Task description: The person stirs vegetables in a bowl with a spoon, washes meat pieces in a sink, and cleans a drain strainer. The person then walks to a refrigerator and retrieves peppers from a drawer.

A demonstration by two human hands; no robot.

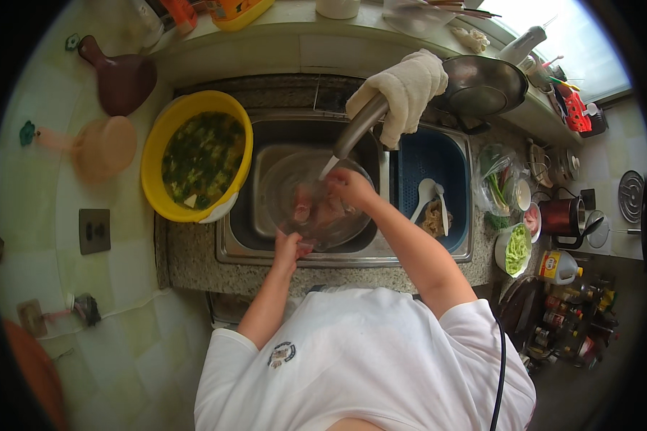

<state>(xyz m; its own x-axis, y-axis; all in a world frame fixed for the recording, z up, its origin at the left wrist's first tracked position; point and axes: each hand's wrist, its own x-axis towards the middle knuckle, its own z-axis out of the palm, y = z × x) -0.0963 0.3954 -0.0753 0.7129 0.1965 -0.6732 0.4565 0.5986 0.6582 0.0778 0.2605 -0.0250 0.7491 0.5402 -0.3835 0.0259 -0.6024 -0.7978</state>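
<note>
A large transparent bowl (350, 237) stands in the left basin of the steel sink (237, 256), with pieces of raw meat (329, 209) inside. My left hand (291, 249) grips the bowl's near rim. Over the meat, my right hand (348, 187) is at the mouth of the faucet (360, 126), fingers bent; whether it holds a piece is unclear. Water seems to run from the spout, though it is blurred. A pale cloth (404, 97) is draped over the faucet.
Left of the sink, a yellow basin (150, 161) holds leafy greens in water. A blue basket (410, 167) with white spoons sits in the right basin. A wok (482, 86) leans behind. Bowls with shredded green vegetable (516, 250) and meat (532, 218) stand at the right.
</note>
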